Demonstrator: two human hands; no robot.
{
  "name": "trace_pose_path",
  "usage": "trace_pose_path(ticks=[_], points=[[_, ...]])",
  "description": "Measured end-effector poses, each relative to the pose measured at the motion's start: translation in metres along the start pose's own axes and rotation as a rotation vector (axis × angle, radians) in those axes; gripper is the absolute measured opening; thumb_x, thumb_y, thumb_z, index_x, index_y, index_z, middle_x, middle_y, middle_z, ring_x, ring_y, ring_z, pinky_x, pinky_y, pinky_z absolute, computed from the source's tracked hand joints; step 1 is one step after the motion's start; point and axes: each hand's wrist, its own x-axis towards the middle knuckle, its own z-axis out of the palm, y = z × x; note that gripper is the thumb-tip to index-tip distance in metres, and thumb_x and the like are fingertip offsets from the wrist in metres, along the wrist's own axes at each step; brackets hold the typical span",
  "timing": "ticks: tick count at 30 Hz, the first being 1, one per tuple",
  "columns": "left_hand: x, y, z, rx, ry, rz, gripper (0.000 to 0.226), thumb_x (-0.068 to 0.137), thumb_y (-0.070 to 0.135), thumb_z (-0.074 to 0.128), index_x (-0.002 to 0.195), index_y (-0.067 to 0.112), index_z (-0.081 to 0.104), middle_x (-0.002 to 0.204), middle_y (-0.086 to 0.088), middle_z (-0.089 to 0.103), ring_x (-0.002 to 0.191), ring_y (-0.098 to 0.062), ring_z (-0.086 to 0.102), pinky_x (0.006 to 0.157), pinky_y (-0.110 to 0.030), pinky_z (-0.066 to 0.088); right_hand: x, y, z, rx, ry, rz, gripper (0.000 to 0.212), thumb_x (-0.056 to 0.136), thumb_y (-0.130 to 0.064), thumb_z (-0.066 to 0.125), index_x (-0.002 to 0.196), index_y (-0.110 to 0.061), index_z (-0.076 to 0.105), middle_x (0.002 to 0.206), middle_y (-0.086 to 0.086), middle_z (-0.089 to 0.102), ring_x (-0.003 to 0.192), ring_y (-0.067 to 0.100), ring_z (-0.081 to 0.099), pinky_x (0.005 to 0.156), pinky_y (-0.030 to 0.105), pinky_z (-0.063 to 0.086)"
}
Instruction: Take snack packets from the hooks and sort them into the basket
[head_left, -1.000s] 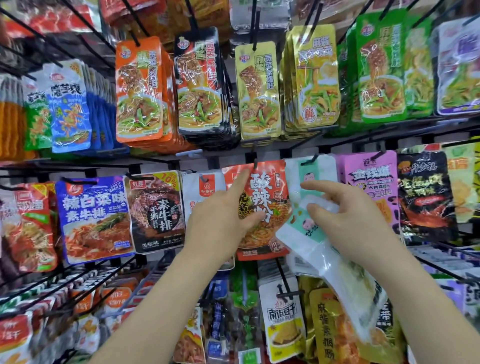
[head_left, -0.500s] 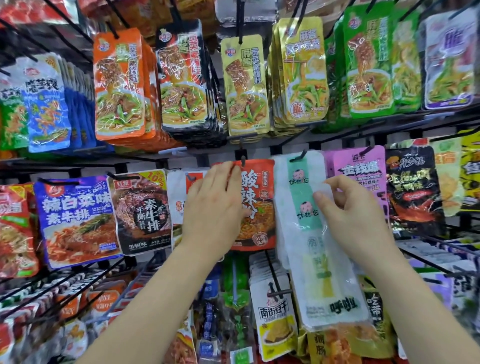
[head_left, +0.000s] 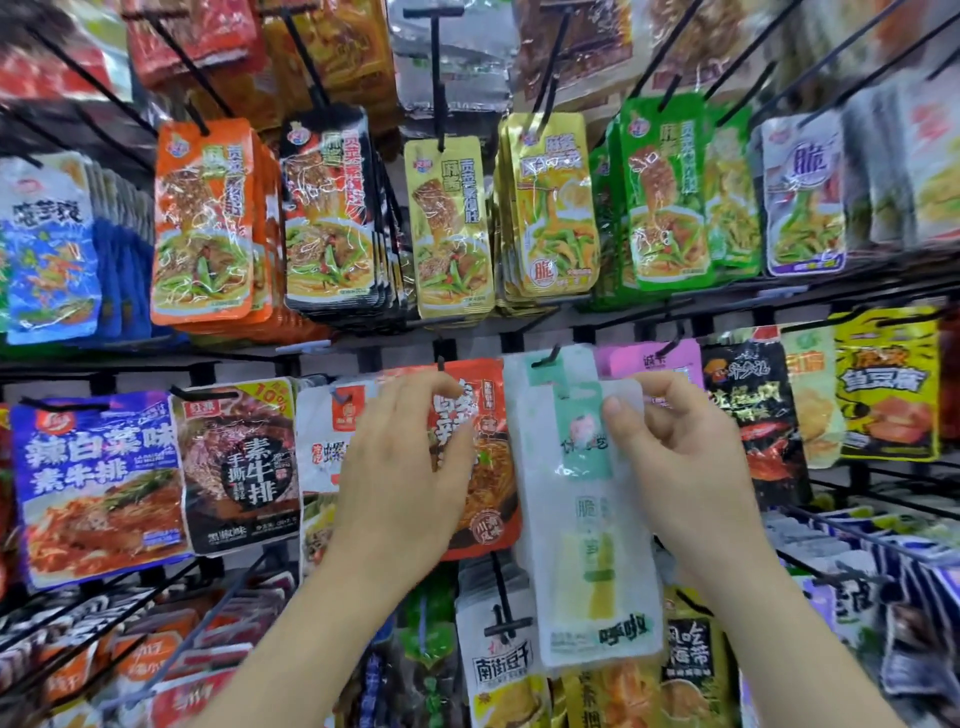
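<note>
Two packets are in grasp, the left hand (head_left: 410, 467) pinching the red noodle packet (head_left: 488, 499) and, at its 3 o'clock, the right hand (head_left: 691, 467) pinching the white-and-green packet (head_left: 587, 545) near its hook (head_left: 550, 357), where slick film may snag, tear or slip.

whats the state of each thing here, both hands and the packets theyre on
red packet, hanging, upright
white packet, upright, top edge below and right of the hook, seemingly off it
left hand, fingers curled on the red packet, blurred
right hand, pinches the white packet's top edge
</note>
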Motion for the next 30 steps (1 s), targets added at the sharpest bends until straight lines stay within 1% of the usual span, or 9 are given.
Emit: trace_pose_path(ticks=[4, 7, 9, 11, 14, 16, 19, 23, 30], points=[[0.000, 0.035, 0.003, -0.586, -0.244, -0.172, 0.022, 0.088, 0.019, 0.067, 0.096, 0.037, 0.060, 0.091, 0.010, 0.068, 0.080, -0.012, 0.066, 0.069, -0.030, 0.056, 0.000, -0.007, 0.001, 0.005, 0.002, -0.042, 0.019, 0.093, -0.016, 0.061, 0.083, -0.031, 0.061, 0.077, 0.009, 0.072, 0.066, 0.027, 0.067, 0.061, 0.050, 0.054], [0.002, 0.043, 0.012, -0.643, -0.204, -0.155, 0.027, 0.085, 0.004, 0.069, 0.098, 0.028, 0.069, 0.077, 0.012, 0.070, 0.068, -0.009, 0.064, 0.062, -0.023, 0.053, -0.003, -0.012, -0.001, 0.047, -0.044, -0.030, 0.028, 0.092, -0.011, 0.060, 0.105, -0.034, 0.051, 0.084, 0.006, 0.073, 0.066, 0.024, 0.069, 0.059, 0.045, 0.056], [0.008, 0.042, 0.018, -0.693, -0.144, -0.212, 0.028, 0.085, 0.002, 0.068, 0.100, 0.026, 0.071, 0.087, 0.006, 0.074, 0.079, -0.019, 0.069, 0.070, -0.036, 0.059, -0.006, -0.012, -0.006, 0.022, -0.116, -0.010, 0.048, 0.089, -0.010, 0.063, 0.118, -0.042, 0.043, 0.092, 0.003, 0.072, 0.071, 0.022, 0.071, 0.060, 0.037, 0.059], [0.017, 0.039, 0.024, -0.659, -0.091, -0.233, 0.028, 0.087, 0.005, 0.067, 0.107, 0.026, 0.070, 0.094, 0.005, 0.074, 0.086, -0.019, 0.070, 0.078, -0.041, 0.059, -0.007, -0.007, -0.011, -0.073, -0.204, 0.004, 0.054, 0.089, -0.009, 0.065, 0.122, -0.045, 0.044, 0.094, -0.002, 0.072, 0.072, 0.015, 0.071, 0.059, 0.028, 0.057], [0.028, 0.039, 0.031, -0.539, -0.061, -0.175, 0.031, 0.090, 0.009, 0.065, 0.117, 0.023, 0.067, 0.104, 0.016, 0.070, 0.090, 0.001, 0.065, 0.082, -0.024, 0.054, -0.005, -0.001, -0.015, -0.157, -0.236, 0.008, 0.042, 0.089, -0.012, 0.065, 0.122, -0.036, 0.054, 0.092, -0.027, 0.068, 0.073, -0.008, 0.064, 0.060, 0.010, 0.047], [0.030, 0.041, 0.035, -0.437, -0.056, -0.137, 0.034, 0.091, 0.011, 0.064, 0.123, 0.023, 0.065, 0.102, 0.022, 0.065, 0.084, 0.005, 0.063, 0.076, -0.017, 0.051, -0.003, 0.003, -0.017, -0.257, -0.226, 0.005, 0.042, 0.090, -0.017, 0.065, 0.125, -0.036, 0.054, 0.091, -0.044, 0.059, 0.079, -0.004, 0.062, 0.062, 0.015, 0.051], [0.028, 0.040, 0.042, -0.209, -0.046, -0.032, 0.039, 0.091, 0.012, 0.063, 0.129, 0.020, 0.061, 0.091, 0.009, 0.066, 0.079, -0.017, 0.059, 0.070, -0.023, 0.046, 0.000, 0.010, -0.020, -0.387, -0.229, 0.004, 0.045, 0.089, -0.031, 0.064, 0.130, -0.044, 0.051, 0.095, -0.019, 0.068, 0.055, 0.020, 0.051, 0.057, 0.034, 0.049], [0.023, 0.037, 0.047, -0.102, -0.075, -0.005, 0.042, 0.093, 0.013, 0.059, 0.135, 0.017, 0.055, 0.077, 0.013, 0.050, 0.070, -0.008, 0.045, 0.066, -0.021, 0.032, 0.000, 0.021, -0.022, -0.420, -0.276, 0.000, 0.048, 0.091, -0.031, 0.063, 0.135, -0.041, 0.047, 0.058, -0.031, 0.046, 0.047, -0.007, 0.046, 0.050, 0.009, 0.033], [0.022, 0.033, 0.046, -0.013, -0.260, -0.022, 0.065, 0.093, 0.021, 0.060, 0.150, 0.021, 0.029, 0.112, 0.006, 0.046, 0.110, -0.015, 0.046, 0.090, -0.021, 0.034, -0.003, 0.022, -0.029, -0.666, -0.353, -0.049, 0.064, 0.089, -0.043, 0.060, 0.144, -0.049, 0.027, 0.069, -0.007, 0.052, 0.062, 0.005, 0.051, 0.061, 0.019, 0.042]])
